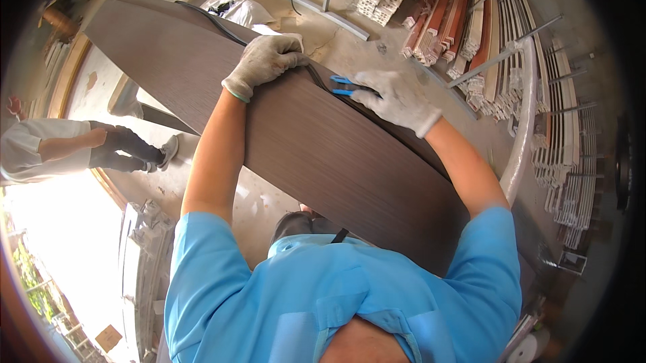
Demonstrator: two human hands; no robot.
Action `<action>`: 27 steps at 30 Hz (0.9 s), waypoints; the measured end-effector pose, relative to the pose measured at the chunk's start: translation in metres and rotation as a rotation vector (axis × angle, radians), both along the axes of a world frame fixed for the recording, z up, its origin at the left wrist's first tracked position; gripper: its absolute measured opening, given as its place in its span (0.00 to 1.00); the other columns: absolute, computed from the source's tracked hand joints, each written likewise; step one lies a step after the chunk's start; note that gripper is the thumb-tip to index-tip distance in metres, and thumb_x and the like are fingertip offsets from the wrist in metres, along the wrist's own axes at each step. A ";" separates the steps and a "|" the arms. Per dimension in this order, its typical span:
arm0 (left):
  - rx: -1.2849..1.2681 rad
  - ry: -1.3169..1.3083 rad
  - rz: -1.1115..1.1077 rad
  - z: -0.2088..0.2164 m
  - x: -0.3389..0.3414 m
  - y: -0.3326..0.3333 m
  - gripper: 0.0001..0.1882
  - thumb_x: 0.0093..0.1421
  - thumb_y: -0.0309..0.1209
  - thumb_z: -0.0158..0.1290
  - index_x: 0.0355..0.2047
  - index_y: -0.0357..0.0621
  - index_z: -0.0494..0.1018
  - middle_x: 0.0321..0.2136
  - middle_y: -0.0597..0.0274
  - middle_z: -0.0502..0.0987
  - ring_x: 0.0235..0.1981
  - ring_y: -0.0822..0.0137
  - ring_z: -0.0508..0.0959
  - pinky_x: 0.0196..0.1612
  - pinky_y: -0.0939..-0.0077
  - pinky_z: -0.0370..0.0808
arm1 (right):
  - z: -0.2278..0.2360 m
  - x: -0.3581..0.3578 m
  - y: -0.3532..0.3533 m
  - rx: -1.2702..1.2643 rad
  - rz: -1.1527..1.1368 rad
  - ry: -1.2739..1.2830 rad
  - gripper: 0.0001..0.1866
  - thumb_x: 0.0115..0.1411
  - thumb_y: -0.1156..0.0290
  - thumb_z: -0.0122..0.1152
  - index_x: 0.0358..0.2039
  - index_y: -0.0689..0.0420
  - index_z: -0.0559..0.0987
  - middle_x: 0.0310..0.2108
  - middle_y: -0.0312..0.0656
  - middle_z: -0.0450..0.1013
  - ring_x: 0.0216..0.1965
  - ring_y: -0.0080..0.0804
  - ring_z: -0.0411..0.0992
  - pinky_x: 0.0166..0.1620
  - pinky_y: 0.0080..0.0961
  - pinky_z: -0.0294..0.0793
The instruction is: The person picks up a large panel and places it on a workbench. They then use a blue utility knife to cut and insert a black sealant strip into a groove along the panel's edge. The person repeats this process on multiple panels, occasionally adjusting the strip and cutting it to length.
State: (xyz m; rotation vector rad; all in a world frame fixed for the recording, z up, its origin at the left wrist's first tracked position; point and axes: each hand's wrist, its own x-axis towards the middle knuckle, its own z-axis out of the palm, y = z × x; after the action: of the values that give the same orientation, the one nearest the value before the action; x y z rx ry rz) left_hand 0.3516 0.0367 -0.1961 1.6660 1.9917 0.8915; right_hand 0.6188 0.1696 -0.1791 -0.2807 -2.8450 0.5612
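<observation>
A long dark brown wood-grain panel (pixel 336 154) lies slantwise in front of me. Along its far edge runs a thin black strip (pixel 214 21), bowed up from the edge at the left. My left hand (pixel 266 63), in a pale work glove, is closed at that edge, its fingers curled over the strip. To its right, my gloved right hand (pixel 397 99) is closed round a tool with two blue prongs (pixel 342 86), pointing left beside the strip. The glove hides the rest of the tool, so its exact kind is unclear.
Bundles of long white and red-brown profiles (pixel 444 20) lie on metal racks beyond the panel and at right. A wrapped pale rail (pixel 528 107) curves along the right. Another person (pixel 74 148) stands at left. White wrapped lengths (pixel 145 248) are at lower left.
</observation>
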 end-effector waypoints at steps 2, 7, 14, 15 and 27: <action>0.008 -0.016 -0.005 0.001 0.000 -0.001 0.12 0.59 0.39 0.60 0.32 0.42 0.82 0.25 0.58 0.79 0.29 0.62 0.78 0.37 0.67 0.73 | 0.000 0.023 0.001 -0.039 0.025 0.033 0.17 0.60 0.60 0.65 0.48 0.51 0.82 0.33 0.47 0.81 0.34 0.49 0.79 0.38 0.40 0.77; -0.043 -0.026 0.039 -0.001 0.000 -0.001 0.14 0.58 0.43 0.62 0.30 0.45 0.79 0.24 0.59 0.79 0.30 0.57 0.79 0.37 0.63 0.73 | 0.013 0.118 -0.006 -0.115 -0.111 -0.023 0.16 0.59 0.64 0.67 0.46 0.55 0.82 0.38 0.49 0.81 0.36 0.49 0.80 0.39 0.36 0.78; -0.013 0.069 0.014 -0.009 -0.005 0.001 0.14 0.57 0.46 0.62 0.33 0.48 0.82 0.29 0.57 0.82 0.35 0.54 0.81 0.41 0.61 0.75 | 0.015 0.098 -0.015 -0.062 -0.160 -0.094 0.17 0.58 0.62 0.68 0.46 0.56 0.83 0.39 0.50 0.81 0.38 0.49 0.80 0.41 0.35 0.78; 0.006 0.066 0.006 -0.010 -0.004 0.001 0.14 0.57 0.46 0.62 0.33 0.48 0.82 0.29 0.57 0.82 0.35 0.54 0.81 0.41 0.61 0.75 | 0.009 0.074 -0.012 -0.066 -0.139 -0.055 0.17 0.58 0.62 0.68 0.46 0.55 0.83 0.39 0.50 0.81 0.38 0.49 0.80 0.41 0.36 0.78; -0.074 0.156 -0.191 0.027 -0.170 -0.025 0.12 0.61 0.38 0.62 0.40 0.44 0.82 0.32 0.60 0.83 0.34 0.62 0.81 0.42 0.68 0.76 | 0.010 0.037 -0.034 -0.074 -0.387 -0.144 0.17 0.58 0.59 0.67 0.46 0.52 0.83 0.41 0.45 0.81 0.42 0.48 0.79 0.46 0.39 0.76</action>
State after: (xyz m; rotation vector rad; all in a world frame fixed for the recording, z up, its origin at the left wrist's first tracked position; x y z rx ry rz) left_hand 0.1819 0.0116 -0.1690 1.8962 1.8969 0.6306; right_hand 0.6563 0.1360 -0.1694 -0.8929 -2.7943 0.5822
